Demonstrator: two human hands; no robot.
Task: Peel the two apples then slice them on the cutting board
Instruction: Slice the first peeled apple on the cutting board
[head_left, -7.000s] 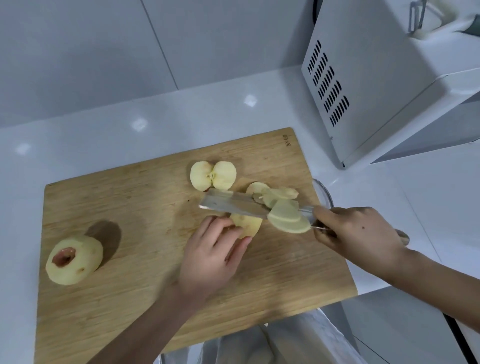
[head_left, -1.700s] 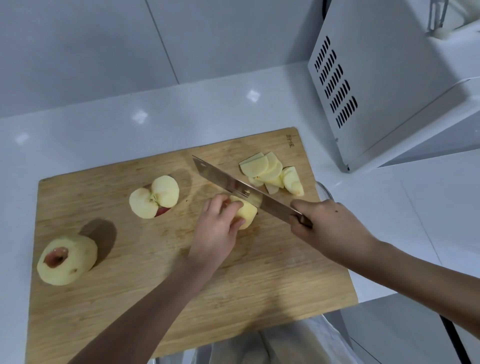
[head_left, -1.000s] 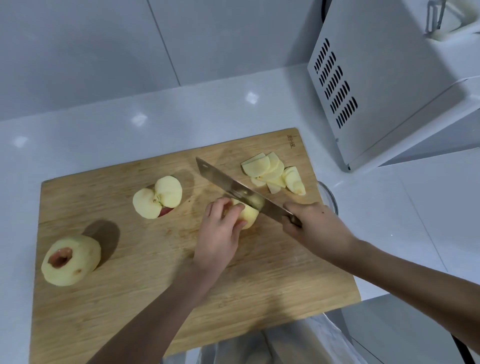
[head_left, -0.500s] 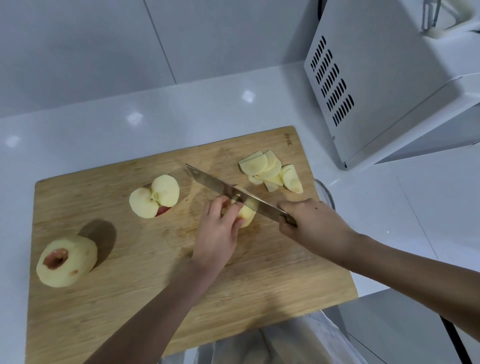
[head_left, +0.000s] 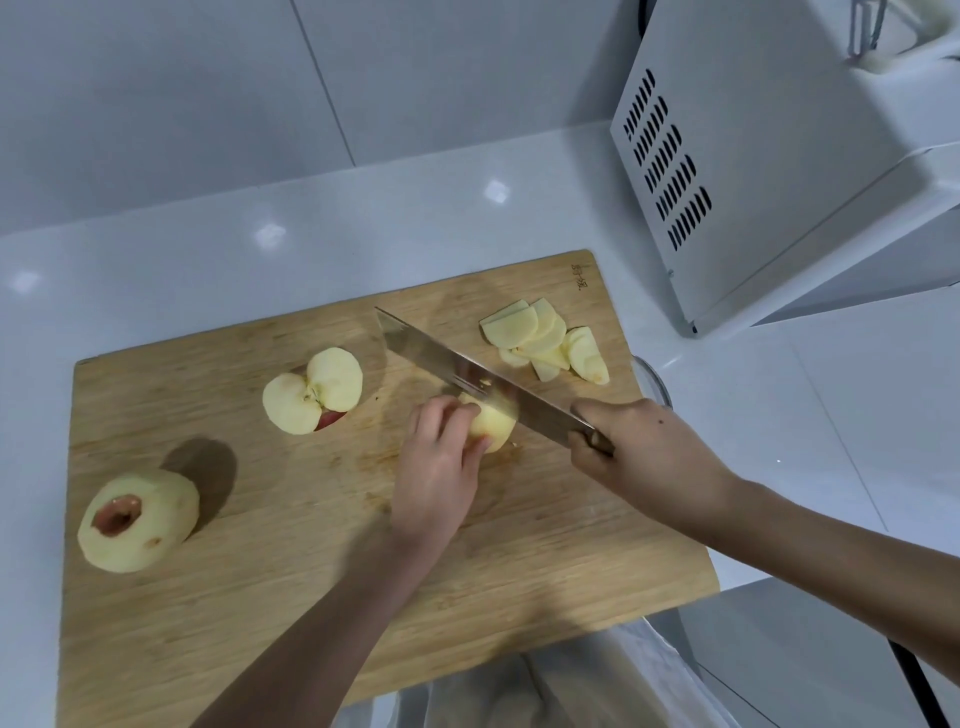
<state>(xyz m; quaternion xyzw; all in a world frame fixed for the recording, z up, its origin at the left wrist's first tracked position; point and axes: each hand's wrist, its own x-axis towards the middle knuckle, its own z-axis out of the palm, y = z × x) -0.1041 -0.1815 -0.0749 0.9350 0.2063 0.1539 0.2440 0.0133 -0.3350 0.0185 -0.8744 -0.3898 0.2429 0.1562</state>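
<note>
On the wooden cutting board (head_left: 260, 597) my left hand (head_left: 439, 467) presses down a peeled apple piece (head_left: 493, 421) near the board's middle. My right hand (head_left: 639, 452) grips the handle of a broad knife (head_left: 457, 371), whose blade lies slanted across the top of that piece. A pile of several cut slices (head_left: 545, 343) lies at the board's far right. Two apple quarters (head_left: 311, 389) rest cut side up left of centre. A whole peeled apple (head_left: 137, 519) sits at the board's left edge, its red stem hollow facing me.
A white microwave (head_left: 779, 156) stands at the back right of the white counter (head_left: 311, 228). A glass bowl rim (head_left: 654, 384) peeks out beside the board's right edge, behind my right hand. The counter's front edge runs just below the board.
Over the last seconds the slices were pushed to the far right and the quarters moved left. In the last second the knife stays on the held piece, its blade shifting slightly.
</note>
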